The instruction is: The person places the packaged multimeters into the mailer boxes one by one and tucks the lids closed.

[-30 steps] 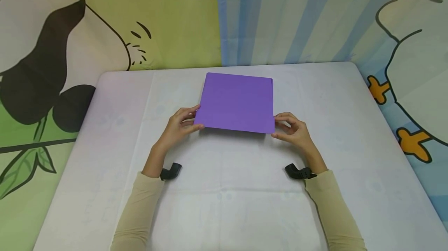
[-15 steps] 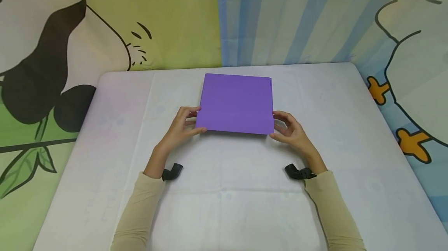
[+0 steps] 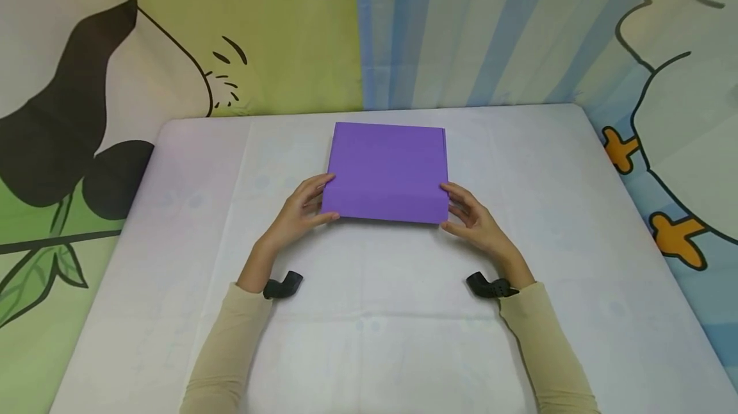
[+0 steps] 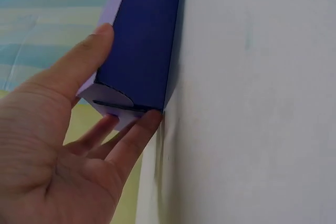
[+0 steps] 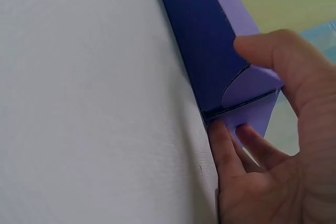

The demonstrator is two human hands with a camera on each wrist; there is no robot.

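A flat purple cardboard box (image 3: 386, 173) lies towards the far side of the white-covered table, its broad top facing up. My left hand (image 3: 294, 212) holds its near left corner, thumb at the front face and fingers against the side. At the near right corner my right hand (image 3: 475, 222) grips it in the same way. The left wrist view shows the thumb on the edge of the dark, shaded front face (image 4: 144, 35), with fingertips low on the side near a rounded flap. In the right wrist view, fingers (image 5: 226, 148) touch the side below a similar flap (image 5: 249, 90).
The white tablecloth (image 3: 363, 350) spreads around the box and under both forearms. Black wrist cameras sit at the left cuff (image 3: 282, 285) and right cuff (image 3: 490, 286). Behind the table hangs a cartoon-printed backdrop (image 3: 259, 29).
The box has shifted slightly left and its front edge has come lower, with less shadow under it. Both hands moved along with it, the right one inward to the left.
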